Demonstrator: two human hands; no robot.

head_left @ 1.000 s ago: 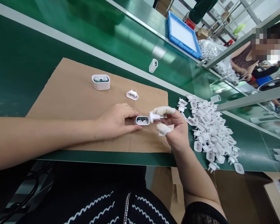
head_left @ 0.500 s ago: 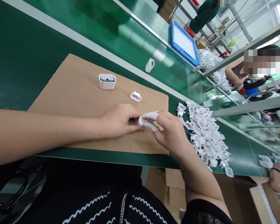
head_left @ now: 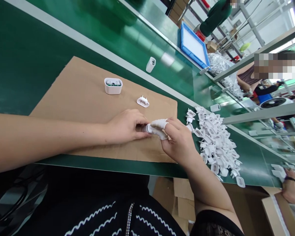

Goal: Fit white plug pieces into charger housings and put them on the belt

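My left hand (head_left: 127, 126) is closed around a small white plug charger (head_left: 147, 128), and most of it is hidden by my fingers. The thumb and forefinger of my right hand (head_left: 175, 137), wrapped in white finger covers, pinch the charger's right end. Just beyond my hands a white plug cap (head_left: 143, 101) with two pins lies on the cardboard sheet (head_left: 88, 98). Farther back and left stands an open white charger housing (head_left: 113, 86), with a green circuit board showing inside.
Right of the cardboard lies a heap of white plug caps (head_left: 216, 141). White housings (head_left: 150, 65) rest on the green conveyor (head_left: 100, 29) beyond a grey rail. A blue tray (head_left: 194, 46) stands across the line. Other people are at the far side and right.
The white housings on the conveyor have shifted left. My hands stay together on the charger, and my right fingers have changed their hold slightly.
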